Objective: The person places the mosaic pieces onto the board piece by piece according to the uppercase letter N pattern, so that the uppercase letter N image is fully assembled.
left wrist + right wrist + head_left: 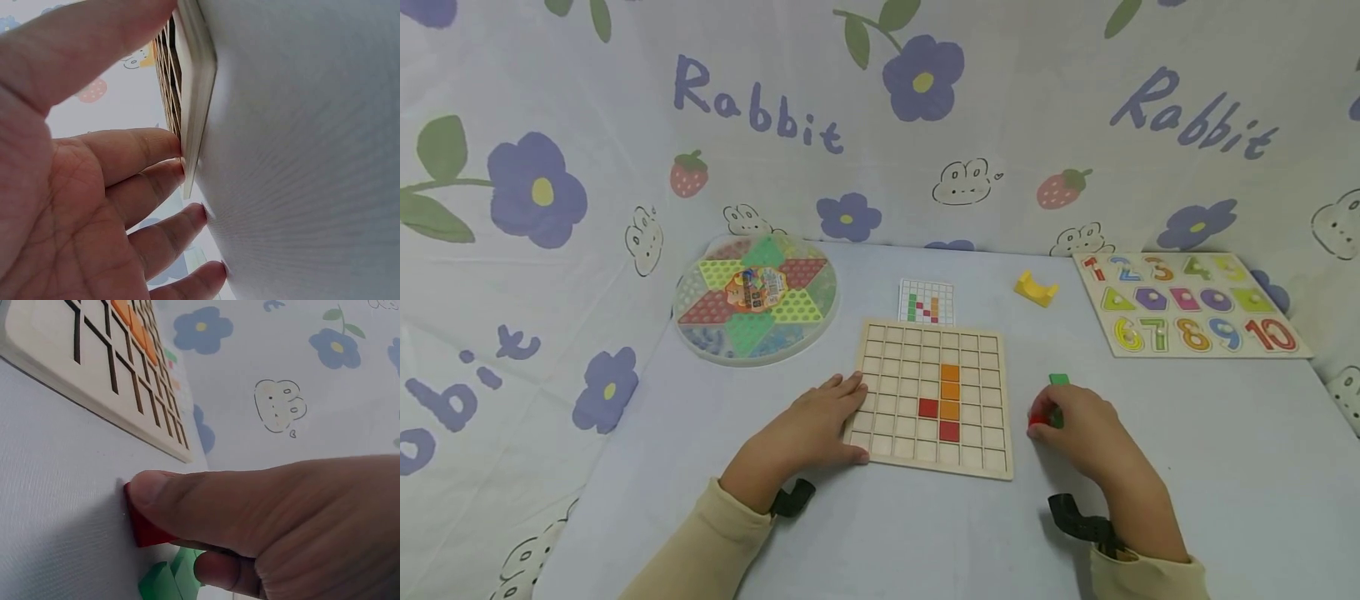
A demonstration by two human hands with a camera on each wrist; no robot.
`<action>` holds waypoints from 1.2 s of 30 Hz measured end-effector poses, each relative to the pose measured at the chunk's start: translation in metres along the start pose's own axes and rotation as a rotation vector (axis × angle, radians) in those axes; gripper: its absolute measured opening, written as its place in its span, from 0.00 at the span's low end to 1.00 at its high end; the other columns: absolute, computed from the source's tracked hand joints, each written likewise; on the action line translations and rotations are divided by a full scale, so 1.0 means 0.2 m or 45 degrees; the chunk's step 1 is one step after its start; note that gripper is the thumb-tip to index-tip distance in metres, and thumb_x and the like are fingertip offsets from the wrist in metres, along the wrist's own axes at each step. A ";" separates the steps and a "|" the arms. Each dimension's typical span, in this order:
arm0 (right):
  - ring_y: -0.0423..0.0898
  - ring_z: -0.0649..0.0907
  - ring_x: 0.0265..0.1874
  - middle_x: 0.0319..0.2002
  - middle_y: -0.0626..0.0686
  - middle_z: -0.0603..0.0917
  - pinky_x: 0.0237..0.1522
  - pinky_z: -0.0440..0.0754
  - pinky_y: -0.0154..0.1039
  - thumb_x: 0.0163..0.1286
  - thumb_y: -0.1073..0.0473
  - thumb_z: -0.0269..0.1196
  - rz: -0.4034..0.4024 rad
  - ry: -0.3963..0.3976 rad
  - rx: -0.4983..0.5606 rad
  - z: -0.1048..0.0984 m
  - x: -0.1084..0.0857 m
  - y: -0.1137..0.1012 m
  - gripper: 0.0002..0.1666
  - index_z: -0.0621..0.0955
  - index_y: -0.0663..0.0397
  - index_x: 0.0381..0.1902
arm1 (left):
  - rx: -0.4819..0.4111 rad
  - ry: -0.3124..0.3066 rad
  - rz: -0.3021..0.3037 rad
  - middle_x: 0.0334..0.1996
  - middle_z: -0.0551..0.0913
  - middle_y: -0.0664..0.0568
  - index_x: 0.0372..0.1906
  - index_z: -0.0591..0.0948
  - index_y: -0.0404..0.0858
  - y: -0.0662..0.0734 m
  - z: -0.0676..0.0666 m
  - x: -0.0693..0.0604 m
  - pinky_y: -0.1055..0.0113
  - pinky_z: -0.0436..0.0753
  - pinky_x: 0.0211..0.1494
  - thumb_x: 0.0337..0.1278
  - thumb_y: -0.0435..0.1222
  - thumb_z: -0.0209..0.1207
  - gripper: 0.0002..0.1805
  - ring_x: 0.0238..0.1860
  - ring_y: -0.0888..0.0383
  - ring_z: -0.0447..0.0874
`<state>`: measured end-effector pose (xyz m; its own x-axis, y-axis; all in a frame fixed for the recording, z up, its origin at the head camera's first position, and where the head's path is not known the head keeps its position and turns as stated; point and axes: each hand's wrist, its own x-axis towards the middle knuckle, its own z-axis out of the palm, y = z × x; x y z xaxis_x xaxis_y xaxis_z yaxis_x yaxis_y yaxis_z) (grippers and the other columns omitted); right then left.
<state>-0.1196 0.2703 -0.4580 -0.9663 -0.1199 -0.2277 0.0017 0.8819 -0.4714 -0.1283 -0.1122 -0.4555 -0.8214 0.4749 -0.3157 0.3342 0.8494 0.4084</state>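
A wooden grid board (898, 433) lies on the table, with orange tiles (950, 390) in one column and two red tiles (928, 408) set in its cells. My left hand (811, 423) rests against the board's left edge, fingers spread and thumb at the near corner; the left wrist view shows the fingertips touching the board's side (197, 94). Right of the board, my right hand (1082, 429) pinches a red tile (147, 528) near the table. Green tiles (172, 578) lie beside and partly under that hand; one green tile (1059, 379) shows beyond the fingers.
A pattern card (927, 292) with coloured squares lies behind the board. Farther left is a round star-patterned game board (756, 329). A yellow curved piece (1037, 289) and a number and shape puzzle board (1195, 304) lie at the back right. Printed cloth (880, 167) hangs behind.
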 end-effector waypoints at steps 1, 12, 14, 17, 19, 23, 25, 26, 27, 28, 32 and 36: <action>0.52 0.80 0.41 0.38 0.53 0.85 0.37 0.82 0.45 0.69 0.59 0.78 0.006 0.001 0.016 0.00 0.00 0.00 0.13 0.86 0.53 0.45 | -0.001 0.001 -0.001 0.89 0.54 0.48 0.86 0.64 0.37 0.00 0.00 0.00 0.39 0.58 0.89 0.64 0.52 0.76 0.53 0.90 0.41 0.49; 0.49 0.84 0.44 0.43 0.49 0.90 0.47 0.84 0.45 0.78 0.61 0.70 -0.123 0.142 0.163 0.03 0.04 -0.11 0.06 0.87 0.51 0.49 | 0.003 0.010 -0.013 0.89 0.55 0.48 0.86 0.64 0.38 0.00 0.00 -0.01 0.40 0.58 0.89 0.64 0.53 0.76 0.54 0.90 0.41 0.49; 0.49 0.84 0.45 0.44 0.48 0.91 0.48 0.85 0.47 0.79 0.61 0.69 -0.171 0.119 0.177 0.04 0.07 -0.18 0.07 0.87 0.51 0.51 | 0.006 0.008 -0.020 0.89 0.54 0.49 0.87 0.63 0.39 0.00 0.00 -0.01 0.40 0.58 0.89 0.64 0.53 0.76 0.54 0.90 0.42 0.49; 0.49 0.84 0.48 0.46 0.48 0.91 0.53 0.87 0.50 0.80 0.63 0.67 -0.242 0.069 0.170 0.06 0.11 -0.29 0.08 0.87 0.51 0.53 | 0.006 0.001 -0.023 0.90 0.53 0.50 0.87 0.63 0.39 0.00 0.00 0.00 0.40 0.57 0.89 0.64 0.53 0.76 0.54 0.90 0.42 0.48; 0.49 0.85 0.49 0.47 0.48 0.91 0.55 0.87 0.52 0.80 0.64 0.66 -0.272 0.042 0.160 0.08 0.14 -0.35 0.09 0.87 0.51 0.53 | 0.003 -0.002 -0.022 0.90 0.53 0.50 0.87 0.63 0.39 0.00 0.00 0.00 0.40 0.57 0.89 0.64 0.54 0.76 0.54 0.90 0.42 0.48; 0.49 0.86 0.49 0.46 0.49 0.91 0.57 0.88 0.53 0.80 0.64 0.67 -0.308 0.020 0.174 0.12 0.21 -0.43 0.08 0.88 0.51 0.51 | 0.012 -0.005 -0.026 0.90 0.53 0.50 0.87 0.63 0.40 0.00 0.00 0.00 0.40 0.57 0.89 0.64 0.54 0.76 0.54 0.90 0.43 0.48; 0.49 0.86 0.48 0.45 0.49 0.90 0.56 0.88 0.52 0.79 0.63 0.67 -0.319 0.024 0.196 0.14 0.25 -0.47 0.06 0.88 0.50 0.50 | 0.014 -0.006 -0.027 0.90 0.54 0.50 0.87 0.63 0.39 0.00 0.00 0.00 0.40 0.58 0.89 0.64 0.54 0.76 0.54 0.90 0.42 0.49; 0.50 0.86 0.47 0.44 0.49 0.90 0.55 0.88 0.51 0.79 0.63 0.67 -0.326 0.031 0.205 0.16 0.27 -0.49 0.06 0.88 0.50 0.50 | 0.012 -0.008 -0.027 0.89 0.54 0.50 0.87 0.63 0.39 0.00 0.00 -0.01 0.40 0.58 0.89 0.64 0.54 0.76 0.54 0.90 0.43 0.49; 0.49 0.86 0.46 0.44 0.49 0.90 0.55 0.88 0.51 0.79 0.62 0.68 -0.326 0.037 0.216 0.17 0.29 -0.51 0.05 0.88 0.50 0.49 | 0.008 -0.007 -0.026 0.89 0.54 0.49 0.87 0.63 0.39 0.00 0.00 -0.01 0.40 0.58 0.89 0.63 0.54 0.76 0.54 0.90 0.42 0.49; 0.49 0.85 0.45 0.43 0.49 0.90 0.54 0.88 0.49 0.79 0.61 0.68 -0.326 0.043 0.226 0.19 0.31 -0.53 0.05 0.88 0.49 0.49 | 0.003 -0.008 -0.025 0.89 0.55 0.49 0.87 0.64 0.39 0.00 -0.01 -0.01 0.40 0.58 0.89 0.63 0.53 0.76 0.54 0.90 0.42 0.49; 0.48 0.83 0.40 0.41 0.48 0.89 0.47 0.86 0.45 0.79 0.60 0.68 -0.314 0.049 0.225 0.23 0.36 -0.58 0.04 0.87 0.48 0.48 | -0.009 -0.005 -0.018 0.89 0.55 0.48 0.86 0.64 0.38 0.01 -0.01 -0.01 0.39 0.58 0.89 0.64 0.53 0.76 0.54 0.90 0.41 0.50; 0.47 0.82 0.38 0.40 0.48 0.88 0.43 0.83 0.44 0.79 0.60 0.68 -0.287 0.036 0.182 0.26 0.38 -0.60 0.03 0.88 0.47 0.47 | -0.002 -0.005 -0.016 0.89 0.55 0.48 0.86 0.64 0.38 0.01 -0.02 -0.01 0.40 0.58 0.89 0.64 0.53 0.76 0.54 0.90 0.41 0.49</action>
<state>-0.1807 0.1313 -0.4623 -0.9532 -0.2915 -0.0801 -0.1802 0.7609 -0.6234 -0.1268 -0.1128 -0.4510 -0.8238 0.4649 -0.3245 0.3228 0.8552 0.4055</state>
